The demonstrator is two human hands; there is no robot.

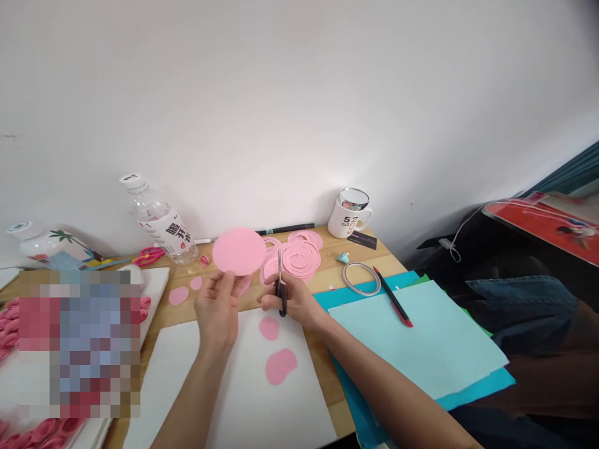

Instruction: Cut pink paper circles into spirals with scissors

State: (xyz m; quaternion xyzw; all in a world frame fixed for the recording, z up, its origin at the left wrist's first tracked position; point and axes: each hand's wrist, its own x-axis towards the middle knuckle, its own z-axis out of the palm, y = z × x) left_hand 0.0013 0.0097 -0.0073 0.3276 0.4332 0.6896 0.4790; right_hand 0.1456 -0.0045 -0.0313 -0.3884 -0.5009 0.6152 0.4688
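Pinched at its lower edge, a round pink paper disc [239, 251] is held up by my left hand [218, 308]. My right hand [294, 298] is closed round a pair of black-handled scissors [282, 298], their blades pointing away from me, just right of the disc. Behind the scissors lie several pink paper spirals [302, 257] on the wooden table. Two pink paper scraps [281, 366] rest on the white sheet [262, 411] under my hands. Smaller pink pieces [178, 295] lie to the left of my left hand.
At the back stand a clear bottle [163, 221] and a white mug [350, 213]. On the right, a black-and-red pen [394, 298] and a tape ring [361, 278] lie by pale blue paper [416, 349]. Left are pink scissors [150, 255] and a board with pink paper rolls [47, 430].
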